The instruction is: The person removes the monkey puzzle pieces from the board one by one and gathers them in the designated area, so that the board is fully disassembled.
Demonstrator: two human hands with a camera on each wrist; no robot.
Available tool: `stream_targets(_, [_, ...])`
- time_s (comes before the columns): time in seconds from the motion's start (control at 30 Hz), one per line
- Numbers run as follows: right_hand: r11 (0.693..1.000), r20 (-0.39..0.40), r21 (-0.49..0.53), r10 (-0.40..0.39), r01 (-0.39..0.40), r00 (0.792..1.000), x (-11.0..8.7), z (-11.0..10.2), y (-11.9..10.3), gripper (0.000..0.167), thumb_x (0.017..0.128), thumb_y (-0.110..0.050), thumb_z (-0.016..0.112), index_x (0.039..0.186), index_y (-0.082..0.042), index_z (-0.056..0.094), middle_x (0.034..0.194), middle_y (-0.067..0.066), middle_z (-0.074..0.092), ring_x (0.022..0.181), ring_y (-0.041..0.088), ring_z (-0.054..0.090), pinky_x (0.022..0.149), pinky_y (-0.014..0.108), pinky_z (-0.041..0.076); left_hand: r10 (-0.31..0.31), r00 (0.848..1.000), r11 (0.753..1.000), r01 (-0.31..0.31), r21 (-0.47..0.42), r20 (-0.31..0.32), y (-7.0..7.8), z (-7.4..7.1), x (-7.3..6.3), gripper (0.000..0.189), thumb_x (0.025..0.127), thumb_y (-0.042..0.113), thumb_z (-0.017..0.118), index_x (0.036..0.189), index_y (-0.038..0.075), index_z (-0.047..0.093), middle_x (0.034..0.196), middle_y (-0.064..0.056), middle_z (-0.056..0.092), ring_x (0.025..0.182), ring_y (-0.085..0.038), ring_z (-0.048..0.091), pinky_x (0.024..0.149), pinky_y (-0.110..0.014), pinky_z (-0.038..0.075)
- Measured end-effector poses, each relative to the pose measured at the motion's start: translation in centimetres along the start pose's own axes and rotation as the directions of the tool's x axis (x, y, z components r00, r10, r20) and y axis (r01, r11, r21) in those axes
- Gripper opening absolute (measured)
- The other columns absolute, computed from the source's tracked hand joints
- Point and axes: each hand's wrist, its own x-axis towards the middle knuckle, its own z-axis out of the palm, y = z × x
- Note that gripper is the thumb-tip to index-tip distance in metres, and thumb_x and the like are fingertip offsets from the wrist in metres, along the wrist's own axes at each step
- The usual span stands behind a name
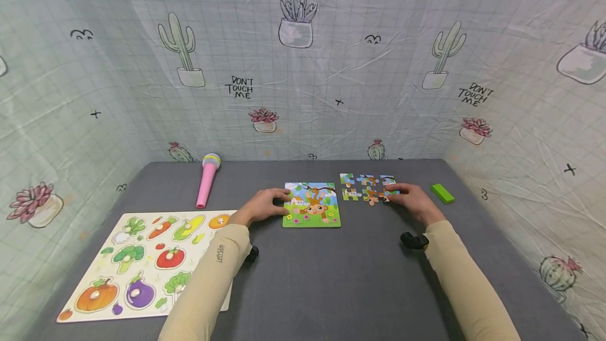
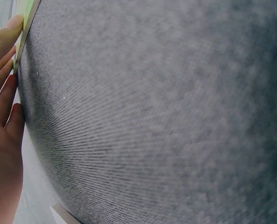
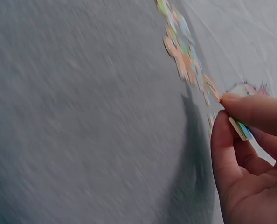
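In the head view a square monkey puzzle board (image 1: 311,205) lies mid-table. My left hand (image 1: 262,206) rests at its left side, fingers and thumb touching the edge; the left wrist view shows the hand (image 2: 5,121) with fairly straight fingers along that edge. Right of the board lie several loose jigsaw pieces (image 1: 350,193) in rough rows. At their right end is my right hand (image 1: 414,201). A small jigsaw piece (image 3: 240,129) with blue and green on it sits between its thumb and fingers in the right wrist view, partly hidden by them.
A white vegetable peg board (image 1: 151,243) covers the left front, its right part behind my left sleeve. A pink toy microphone (image 1: 206,183) lies behind it. A green block (image 1: 442,193) lies to the right of my right hand. Patterned cloth walls (image 1: 303,83) surround the table.
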Motion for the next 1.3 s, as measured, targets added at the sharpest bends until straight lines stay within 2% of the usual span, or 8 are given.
stream_targets(0.27, [0.995,0.026,-0.102,0.01,-0.007,1.0,0.2,-1.3,0.4,0.044,0.097,-0.013,0.061,0.137,0.002,0.052,0.146,0.027,0.038,0.129,0.039,0.039,0.098,0.046,0.044,-0.008,1.0,1.0,0.009,-0.005,0.011,0.3,-0.2,-0.1,0.043,0.089,0.023,0.074,0.127,0.005,0.066,0.147,-0.007,0.049,0.139,-0.03,0.039,0.114,-0.047,0.031])
stream_targets(0.47, [0.985,-0.022,-0.17,0.009,-0.012,1.0,0.3,-1.1,0.5,0.043,0.096,-0.015,0.064,0.135,0.0,0.056,0.147,0.026,0.039,0.135,0.042,0.033,0.104,0.055,0.038,-0.02,1.0,1.0,0.02,-0.006,0.012,0.4,-0.2,-0.2,0.043,0.089,0.024,0.073,0.128,0.006,0.066,0.147,-0.006,0.048,0.139,-0.03,0.038,0.114,-0.048,0.031])
stream_targets(0.73, [0.96,-0.088,-0.279,-0.007,-0.018,0.996,0.7,-0.9,0.6,0.037,0.096,-0.015,0.064,0.13,-0.001,0.061,0.138,0.026,0.049,0.124,0.041,0.045,0.097,0.053,0.043,-0.014,1.0,1.0,0.014,0.001,0.005,0.3,-0.2,-0.1,0.043,0.088,0.024,0.074,0.127,0.006,0.066,0.147,-0.006,0.049,0.138,-0.029,0.04,0.114,-0.047,0.032])
stream_targets(0.9, [0.942,-0.062,-0.335,-0.012,-0.009,0.998,0.6,-1.1,0.7,0.039,0.096,-0.015,0.064,0.132,-0.001,0.06,0.138,0.028,0.048,0.122,0.043,0.048,0.095,0.055,0.045,-0.017,1.0,1.0,0.017,-0.002,0.007,0.3,-0.2,-0.1,0.043,0.088,0.024,0.074,0.127,0.006,0.066,0.147,-0.005,0.049,0.138,-0.029,0.039,0.114,-0.047,0.032])
stream_targets(1.1, [0.91,-0.007,-0.414,-0.034,0.028,0.999,0.4,-1.6,0.8,0.043,0.096,-0.014,0.064,0.135,0.001,0.057,0.141,0.032,0.044,0.129,0.048,0.042,0.102,0.061,0.039,-0.024,1.0,1.0,0.024,-0.01,0.012,0.4,-0.3,-0.2,0.043,0.089,0.024,0.074,0.127,0.006,0.066,0.147,-0.006,0.048,0.139,-0.029,0.039,0.114,-0.047,0.032])
stream_targets(1.3, [0.896,-0.004,-0.439,-0.072,0.063,0.997,0.5,-1.6,1.0,0.041,0.096,-0.011,0.063,0.135,0.002,0.057,0.139,0.031,0.046,0.127,0.047,0.045,0.101,0.059,0.041,-0.026,1.0,1.0,0.026,-0.011,0.014,0.5,-0.4,-0.2,0.043,0.089,0.023,0.073,0.127,0.006,0.066,0.147,-0.006,0.048,0.139,-0.03,0.038,0.114,-0.047,0.031])
